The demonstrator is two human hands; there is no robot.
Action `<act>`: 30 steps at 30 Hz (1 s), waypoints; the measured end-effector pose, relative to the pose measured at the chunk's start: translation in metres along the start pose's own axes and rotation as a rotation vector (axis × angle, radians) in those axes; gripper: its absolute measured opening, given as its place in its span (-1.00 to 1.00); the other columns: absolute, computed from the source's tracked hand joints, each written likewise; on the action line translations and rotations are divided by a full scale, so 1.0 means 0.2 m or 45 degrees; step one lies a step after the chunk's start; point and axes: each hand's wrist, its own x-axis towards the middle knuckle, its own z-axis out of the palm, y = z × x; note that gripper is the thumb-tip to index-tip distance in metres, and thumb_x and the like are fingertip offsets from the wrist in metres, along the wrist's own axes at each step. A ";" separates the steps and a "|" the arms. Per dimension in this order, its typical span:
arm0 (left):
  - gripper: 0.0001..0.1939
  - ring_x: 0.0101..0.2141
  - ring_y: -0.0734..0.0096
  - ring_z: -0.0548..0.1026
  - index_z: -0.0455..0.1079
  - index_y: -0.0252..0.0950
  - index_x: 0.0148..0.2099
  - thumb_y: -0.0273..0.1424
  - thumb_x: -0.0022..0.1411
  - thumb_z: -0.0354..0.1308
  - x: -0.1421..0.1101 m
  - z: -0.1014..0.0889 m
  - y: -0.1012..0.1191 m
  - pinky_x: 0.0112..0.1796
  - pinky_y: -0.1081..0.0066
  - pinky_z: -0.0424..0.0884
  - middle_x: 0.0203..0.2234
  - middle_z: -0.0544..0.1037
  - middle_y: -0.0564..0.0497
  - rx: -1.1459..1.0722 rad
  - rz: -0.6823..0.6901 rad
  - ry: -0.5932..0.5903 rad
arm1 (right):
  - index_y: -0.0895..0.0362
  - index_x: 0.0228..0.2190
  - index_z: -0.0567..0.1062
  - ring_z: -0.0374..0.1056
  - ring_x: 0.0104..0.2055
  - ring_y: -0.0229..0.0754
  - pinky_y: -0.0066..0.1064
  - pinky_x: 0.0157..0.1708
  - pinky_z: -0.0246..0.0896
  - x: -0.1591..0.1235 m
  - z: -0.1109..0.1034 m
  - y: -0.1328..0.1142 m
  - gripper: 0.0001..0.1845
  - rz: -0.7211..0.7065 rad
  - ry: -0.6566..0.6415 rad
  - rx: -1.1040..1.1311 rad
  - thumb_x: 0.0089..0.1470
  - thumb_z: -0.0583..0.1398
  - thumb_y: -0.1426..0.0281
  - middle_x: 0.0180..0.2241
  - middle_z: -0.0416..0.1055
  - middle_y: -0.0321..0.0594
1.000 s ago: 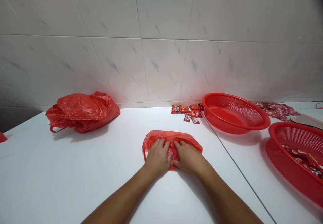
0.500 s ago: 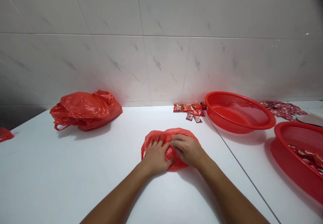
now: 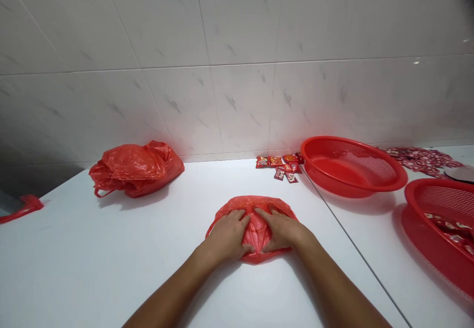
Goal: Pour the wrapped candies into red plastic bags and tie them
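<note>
A thin red plastic bag (image 3: 256, 232) lies on the white table in front of me, its rim spread into a rough oval. My left hand (image 3: 229, 232) rests inside its left part, with fingers and thumb apart. On the other side, my right hand (image 3: 279, 227) presses into the bag's right part, its fingers spread too. Between the two hands the wrinkled plastic shows. The fingertips lie against the plastic, and neither hand visibly grips it.
A full, bundled red plastic bag (image 3: 137, 167) sits at the back left. Small red snack packets (image 3: 276, 161) lie by the wall. Beside them stands a red plastic basket (image 3: 351, 170); a second basket (image 3: 425, 214) at right holds packets. More packets (image 3: 422, 159) lie behind. Red plastic (image 3: 27, 207) hangs at the left edge.
My right hand has gone from closed fingers over the bag to spread fingers inside its right side. The bag's middle lies more open. The view has shifted slightly.
</note>
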 end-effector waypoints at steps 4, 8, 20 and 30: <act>-0.40 0.29 -0.13 0.38 0.52 -0.22 0.21 -0.28 0.10 0.33 -0.05 0.01 0.02 0.32 -0.05 0.25 0.26 0.48 -0.18 0.089 0.102 0.106 | -0.25 0.49 -0.28 0.18 0.39 0.42 0.12 0.22 0.26 0.01 -0.01 -0.01 0.62 0.036 -0.068 0.008 -0.35 0.57 0.08 0.54 -0.30 0.11; -0.08 0.35 -0.21 0.27 0.30 -0.17 0.44 -0.10 0.06 0.40 -0.11 0.05 -0.07 0.32 -0.13 0.24 0.38 0.33 -0.18 -0.003 0.016 0.174 | -0.13 0.51 -0.23 0.35 0.26 0.36 0.05 0.17 0.31 -0.02 -0.03 0.01 0.59 -0.066 -0.061 0.022 -0.31 0.56 0.10 0.40 0.19 0.11; 0.12 0.42 -0.34 0.09 0.19 -0.12 0.49 -0.04 -0.08 0.47 -0.12 0.08 -0.22 0.34 -0.18 0.17 0.45 0.14 -0.25 -0.003 0.009 0.119 | 0.00 -0.01 0.67 0.46 0.18 0.08 -0.11 0.21 0.33 -0.07 -0.04 -0.11 -0.67 -0.618 0.515 0.051 0.21 0.27 0.28 0.11 0.56 -0.14; -0.03 0.41 -0.31 0.13 0.34 -0.01 0.39 -0.13 -0.10 0.52 -0.18 0.01 -0.26 0.32 -0.16 0.24 0.54 -0.06 -0.08 -0.106 0.150 0.090 | -0.24 0.47 0.03 0.04 0.45 0.36 0.13 0.27 0.21 -0.06 0.00 -0.05 0.43 -0.230 0.168 0.023 -0.35 0.55 0.21 0.53 -0.16 -0.11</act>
